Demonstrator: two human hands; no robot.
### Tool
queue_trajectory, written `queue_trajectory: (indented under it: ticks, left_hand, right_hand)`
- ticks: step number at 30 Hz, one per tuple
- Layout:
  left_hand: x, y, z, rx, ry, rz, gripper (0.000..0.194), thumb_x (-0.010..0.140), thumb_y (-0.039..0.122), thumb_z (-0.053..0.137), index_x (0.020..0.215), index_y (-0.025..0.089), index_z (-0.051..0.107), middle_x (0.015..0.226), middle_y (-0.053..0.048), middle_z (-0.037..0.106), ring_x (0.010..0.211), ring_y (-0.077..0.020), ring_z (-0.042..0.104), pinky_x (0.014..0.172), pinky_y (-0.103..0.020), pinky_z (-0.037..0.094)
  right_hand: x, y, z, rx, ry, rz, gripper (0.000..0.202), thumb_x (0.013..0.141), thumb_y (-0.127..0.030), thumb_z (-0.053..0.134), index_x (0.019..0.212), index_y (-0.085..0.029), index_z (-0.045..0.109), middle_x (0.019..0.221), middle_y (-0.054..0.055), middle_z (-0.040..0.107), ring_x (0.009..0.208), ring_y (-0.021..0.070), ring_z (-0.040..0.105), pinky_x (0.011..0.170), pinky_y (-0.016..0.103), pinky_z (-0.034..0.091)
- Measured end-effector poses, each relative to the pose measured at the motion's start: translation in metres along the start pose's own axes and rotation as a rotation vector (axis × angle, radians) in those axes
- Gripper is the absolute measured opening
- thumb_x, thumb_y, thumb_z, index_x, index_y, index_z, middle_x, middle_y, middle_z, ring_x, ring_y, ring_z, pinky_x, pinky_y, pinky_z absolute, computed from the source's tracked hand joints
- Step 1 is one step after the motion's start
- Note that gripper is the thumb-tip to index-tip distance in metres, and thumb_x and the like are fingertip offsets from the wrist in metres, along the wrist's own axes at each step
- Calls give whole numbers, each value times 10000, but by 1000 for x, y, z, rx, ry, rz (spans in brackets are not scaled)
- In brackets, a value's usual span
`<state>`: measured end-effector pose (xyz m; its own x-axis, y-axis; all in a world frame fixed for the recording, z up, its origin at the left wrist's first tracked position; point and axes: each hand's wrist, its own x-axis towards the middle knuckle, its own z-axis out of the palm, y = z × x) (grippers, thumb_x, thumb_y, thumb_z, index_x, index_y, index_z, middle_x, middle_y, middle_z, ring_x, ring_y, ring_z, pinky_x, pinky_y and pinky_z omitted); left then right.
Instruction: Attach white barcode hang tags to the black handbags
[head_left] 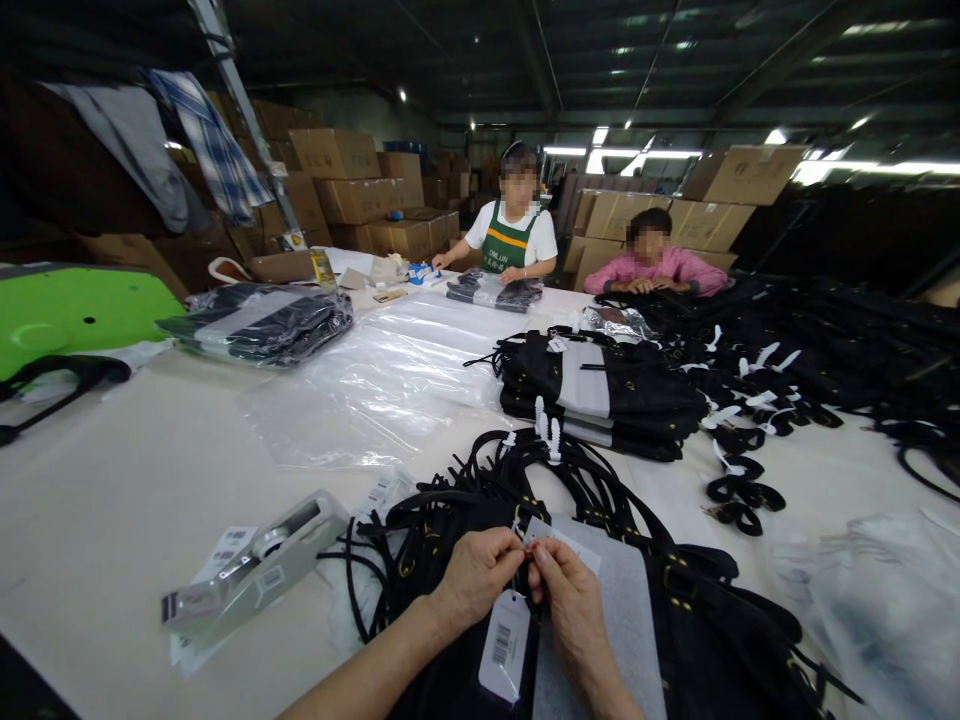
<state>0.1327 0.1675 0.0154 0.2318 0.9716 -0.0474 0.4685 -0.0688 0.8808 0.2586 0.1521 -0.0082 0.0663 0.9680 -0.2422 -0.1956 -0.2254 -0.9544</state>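
Black bags (570,600) with looping straps lie heaped on the pale table (135,500) right under the person's hands, a grey panel showing on the top one. Both hands meet over it: the left hand (472,575) and right hand (570,605) each pinch closed on a thin white fastener, from which a barcoded hang tag (504,645) dangles. I'd judge the tag is being fixed onto the bag; the next move calls for fine fingertip work to thread or lock the loop. Beside them sits a tape dispenser (255,570). Exactly where the fastener catches the bag is hidden behind the fingers.
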Motion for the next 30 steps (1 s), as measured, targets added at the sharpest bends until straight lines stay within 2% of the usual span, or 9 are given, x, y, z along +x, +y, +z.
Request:
queue_trajectory:
  ticks: [8, 15, 23, 26, 30]
  left_hand:
    - [-1, -2, 1, 64, -9, -21, 211, 750, 229, 416, 635, 164, 580, 597, 20, 542, 578, -97, 478, 555, -192, 335]
    - [-3, -3, -1, 78, -60, 9, 206, 770, 202, 382, 694, 168, 571, 662, 9, 568, 626, -104, 503, 599, -197, 357]
    - [-3, -1, 2, 94, -79, -33, 201, 755, 206, 362, 685, 166, 546, 655, 3, 558, 619, -109, 499, 586, -199, 360]
    - [-6, -4, 5, 100, -86, -40, 210, 749, 218, 326, 674, 170, 516, 660, -6, 555, 635, -118, 512, 597, -201, 375]
    - [-3, -30, 14, 81, -111, 16, 291, 785, 350, 293, 636, 194, 487, 640, 0, 557, 619, -124, 531, 601, -204, 404]
  right_hand:
    - [1, 0, 3, -124, 13, -14, 370, 648, -523, 566, 641, -154, 538, 479, -34, 489, 411, 72, 391, 421, 200, 310]
    - [0, 3, 5, -124, 19, -22, 333, 663, -487, 547, 656, -155, 537, 485, -37, 493, 402, 69, 396, 411, 194, 318]
    - [0, 1, 4, -144, 15, -16, 358, 644, -512, 552, 644, -155, 529, 477, -36, 493, 396, 72, 413, 405, 187, 338]
    - [-3, 9, 8, -131, 36, -26, 395, 644, -560, 532, 626, -166, 503, 448, -47, 466, 359, 61, 375, 369, 174, 303]
    - [7, 38, 10, -155, 59, -97, 396, 711, -574, 444, 634, -186, 468, 384, -70, 404, 297, 54, 307, 318, 164, 229]
